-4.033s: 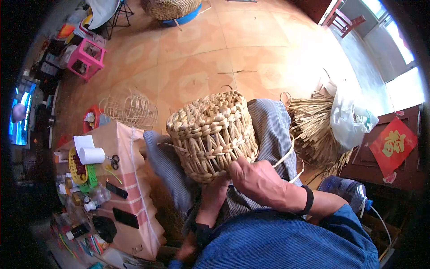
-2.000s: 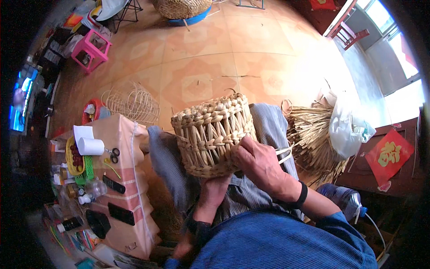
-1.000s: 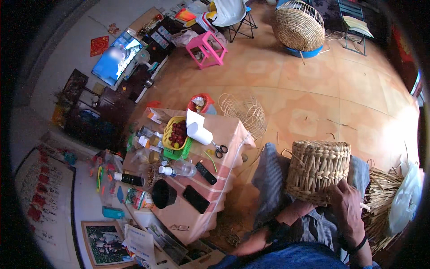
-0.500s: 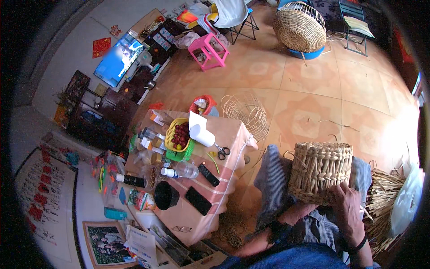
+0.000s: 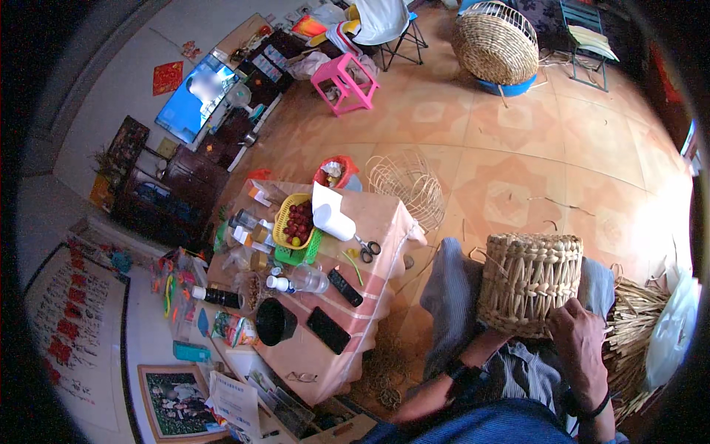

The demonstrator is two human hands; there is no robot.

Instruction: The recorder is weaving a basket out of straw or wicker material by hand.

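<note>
A pale woven-fibre basket (image 5: 531, 270), cylindrical with an openwork side, rests on my lap over striped grey cloth (image 5: 442, 307). My left hand (image 5: 494, 342) reaches under its lower edge; the fingers are hidden there. My right hand (image 5: 577, 333) is closed, thumb and fingertips pressed together at the basket's lower right rim; what they pinch is too small to make out. Just right of that hand lies a bundle of dried strips (image 5: 625, 340), with a translucent white plastic bag (image 5: 673, 337) over it.
At left, a cloth-covered table (image 5: 318, 370) holds fruit in a yellow basket (image 5: 282, 220), scissors (image 5: 370, 250), bottles and phone (image 5: 329, 331). A wire-like cane frame (image 5: 405, 191), pink stool (image 5: 344, 85), chairs (image 5: 584, 44) and large woven basket (image 5: 495, 48) stand on the floor.
Since two seconds ago the view has swung left, showing more of the table, television and wall. Over the last half second my right hand has shifted slightly rightward; the basket stays on my lap.
</note>
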